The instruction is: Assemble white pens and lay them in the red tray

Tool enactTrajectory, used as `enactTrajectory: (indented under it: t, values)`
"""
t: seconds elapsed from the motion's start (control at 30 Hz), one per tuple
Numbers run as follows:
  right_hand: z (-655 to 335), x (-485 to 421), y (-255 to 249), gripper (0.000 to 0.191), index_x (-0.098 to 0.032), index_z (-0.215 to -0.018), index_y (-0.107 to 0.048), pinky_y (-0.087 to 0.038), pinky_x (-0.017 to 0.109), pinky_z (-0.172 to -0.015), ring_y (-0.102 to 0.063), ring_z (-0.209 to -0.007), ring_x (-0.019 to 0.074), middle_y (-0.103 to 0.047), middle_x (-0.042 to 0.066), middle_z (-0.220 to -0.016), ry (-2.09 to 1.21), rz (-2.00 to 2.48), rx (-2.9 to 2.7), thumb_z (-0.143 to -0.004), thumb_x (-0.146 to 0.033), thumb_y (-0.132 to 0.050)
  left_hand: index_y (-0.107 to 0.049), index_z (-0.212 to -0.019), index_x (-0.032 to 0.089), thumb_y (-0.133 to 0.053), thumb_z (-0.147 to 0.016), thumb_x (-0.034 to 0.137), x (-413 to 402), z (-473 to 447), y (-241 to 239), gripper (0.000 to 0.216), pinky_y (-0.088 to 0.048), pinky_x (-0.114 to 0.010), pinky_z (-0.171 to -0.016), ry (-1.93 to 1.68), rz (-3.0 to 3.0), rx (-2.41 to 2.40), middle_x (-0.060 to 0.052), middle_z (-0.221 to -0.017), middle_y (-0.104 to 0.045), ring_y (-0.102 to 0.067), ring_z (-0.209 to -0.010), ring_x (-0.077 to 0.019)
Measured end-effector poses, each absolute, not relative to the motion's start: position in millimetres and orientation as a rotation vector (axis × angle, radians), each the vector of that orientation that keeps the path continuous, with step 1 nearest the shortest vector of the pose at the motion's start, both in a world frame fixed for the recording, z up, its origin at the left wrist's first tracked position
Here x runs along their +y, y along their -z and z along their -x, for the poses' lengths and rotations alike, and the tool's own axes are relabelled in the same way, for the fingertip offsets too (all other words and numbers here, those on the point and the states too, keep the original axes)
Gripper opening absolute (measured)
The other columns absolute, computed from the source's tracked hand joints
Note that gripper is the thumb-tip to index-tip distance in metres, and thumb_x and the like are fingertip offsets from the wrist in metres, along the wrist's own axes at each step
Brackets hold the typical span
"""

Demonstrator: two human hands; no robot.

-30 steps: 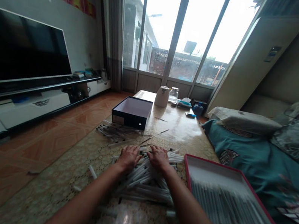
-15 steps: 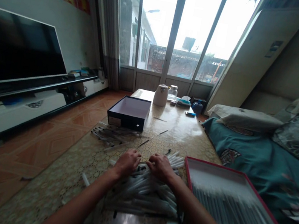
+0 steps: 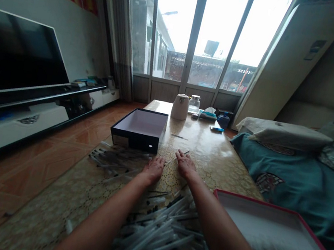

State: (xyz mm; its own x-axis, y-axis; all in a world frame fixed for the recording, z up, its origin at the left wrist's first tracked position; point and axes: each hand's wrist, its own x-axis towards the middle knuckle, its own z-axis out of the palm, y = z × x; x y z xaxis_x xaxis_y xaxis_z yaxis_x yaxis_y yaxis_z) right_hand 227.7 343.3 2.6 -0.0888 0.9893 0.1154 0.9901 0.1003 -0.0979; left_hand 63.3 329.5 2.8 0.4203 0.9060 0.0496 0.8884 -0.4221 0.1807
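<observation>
My left hand lies low over the table, fingers stretched forward, beside a spread of thin pen parts with dark tips. To its right, my right hand has its fingers apart. Its fingertips are close to a thin dark stick like a pen refill; whether they touch it I cannot tell. Between and below my forearms is a heap of translucent pen barrels, with a few dark thin pieces among them. A red-rimmed box on the right holds many long thin pens or refills, blurred.
A dark box with a pale inside stands beyond my left hand. Farther back on the patterned table are a kettle, a glass jar and a tissue pack. A teal-covered bed or sofa flanks the right side.
Both hands have moved forward from the pen barrel heap to the table beyond it, and their fingers have straightened. The view has shifted, so the heap and red-rimmed box appear lower.
</observation>
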Motion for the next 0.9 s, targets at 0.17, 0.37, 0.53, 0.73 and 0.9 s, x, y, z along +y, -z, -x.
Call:
enactTrajectory:
  t: [0.17, 0.37, 0.53, 0.73, 0.9]
  values:
    - [-230.0, 336.7, -8.7, 0.03, -0.014, -0.105, -0.059, -0.035, 0.037, -0.088, -0.046, -0.109, 0.0246, -0.058, 0.016, -0.11, 0.118, 2.024, -2.267, -0.086, -0.008, -0.037, -0.056, -0.104, 0.013, -0.032, -0.084, 0.009, 318.6, -59.5, -12.6, 0.032, -0.036, -0.039, -0.089, -0.189, -2.537, 1.688, -0.015, -0.115, -0.056, -0.046, -0.11, -0.0275]
    - [-237.4, 328.2, -16.4, 0.032, -0.02, -0.112, -0.055, -0.035, 0.032, -0.087, -0.046, -0.11, 0.0204, -0.054, 0.01, -0.119, 0.118, 2.023, -2.325, -0.089, -0.01, -0.036, -0.056, -0.093, 0.015, -0.046, -0.078, 0.011, 292.3, -37.9, -22.6, 0.018, -0.04, -0.033, -0.083, -0.163, -2.528, 1.63, -0.012, -0.103, -0.058, -0.051, -0.099, -0.0236]
    - [-239.6, 326.8, -12.8, 0.031, -0.015, -0.109, -0.056, -0.038, 0.031, -0.081, -0.05, -0.105, 0.0227, -0.056, 0.016, -0.112, 0.042, 2.113, -2.318, -0.087, -0.007, -0.035, -0.057, -0.085, 0.017, -0.052, -0.077, 0.019, 273.3, -20.6, -17.8, 0.009, -0.04, -0.03, -0.082, -0.164, -2.508, 1.539, -0.009, -0.098, -0.059, -0.052, -0.095, -0.0217]
    - [-242.9, 308.9, -24.1, 0.028, -0.015, -0.105, -0.057, -0.035, 0.036, -0.085, -0.05, -0.106, 0.0241, -0.056, 0.016, -0.111, -0.038, 2.105, -2.408, -0.085, -0.008, -0.039, -0.057, -0.089, 0.019, -0.048, -0.081, 0.023, 250.1, -9.9, -16.0, 0.013, -0.04, -0.029, -0.081, -0.249, -2.492, 1.457, -0.008, -0.096, -0.06, -0.053, -0.092, -0.0195]
    - [-227.3, 278.7, -34.4, 0.02, -0.017, -0.097, -0.061, -0.038, 0.029, -0.074, -0.058, -0.091, 0.0205, -0.063, 0.011, -0.099, -0.269, 1.986, -2.567, -0.082, -0.017, -0.049, -0.057, -0.088, 0.019, -0.045, -0.083, 0.024, 228.4, -9.9, -16.7, 0.014, -0.04, -0.029, -0.08, -0.285, -2.461, 1.458, -0.008, -0.095, -0.061, -0.054, -0.092, -0.0194]
